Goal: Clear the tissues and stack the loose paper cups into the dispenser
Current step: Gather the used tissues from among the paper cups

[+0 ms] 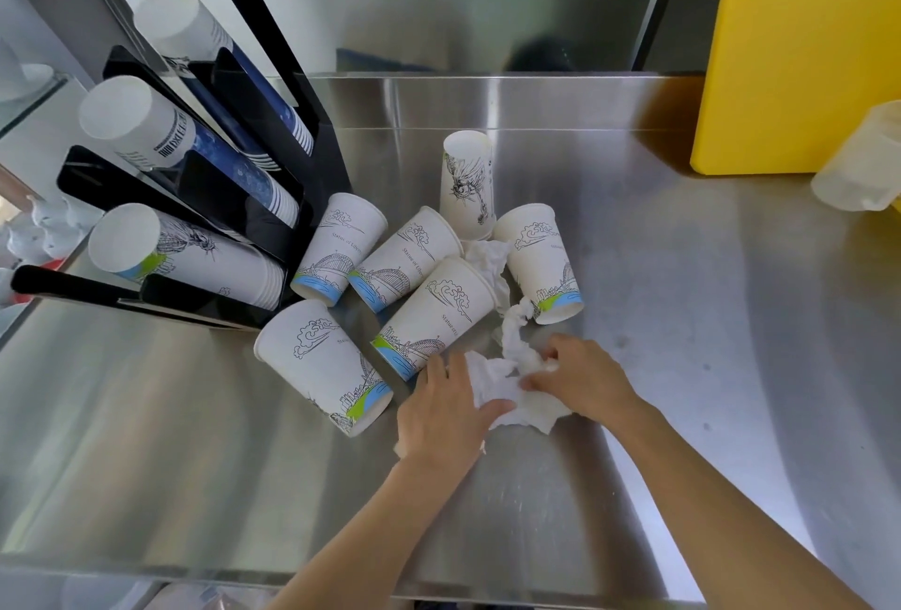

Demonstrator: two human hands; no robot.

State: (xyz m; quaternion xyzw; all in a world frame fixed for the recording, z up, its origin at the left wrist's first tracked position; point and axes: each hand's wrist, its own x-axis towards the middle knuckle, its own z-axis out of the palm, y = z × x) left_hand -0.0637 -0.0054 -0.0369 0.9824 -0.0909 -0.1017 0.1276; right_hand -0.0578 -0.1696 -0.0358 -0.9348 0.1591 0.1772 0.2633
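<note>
Several loose white paper cups with line drawings lie on the steel counter, such as one cup [324, 363] at the front left and another cup [543, 261] to the right; one cup [466, 183] stands upside down behind them. Crumpled white tissues [517, 390] lie in front of the cups. My left hand [446, 407] presses on the tissues' left side, and my right hand [577, 378] pinches them from the right. A second tissue wad [490, 261] sits between the cups. The black cup dispenser [273, 131] at the left holds three slanted cup stacks.
A yellow box [799, 48] stands at the back right with a translucent plastic container [863, 165] beside it. A steel backsplash [487, 0] rises behind the counter. The counter's front edge [195, 570] runs along the bottom.
</note>
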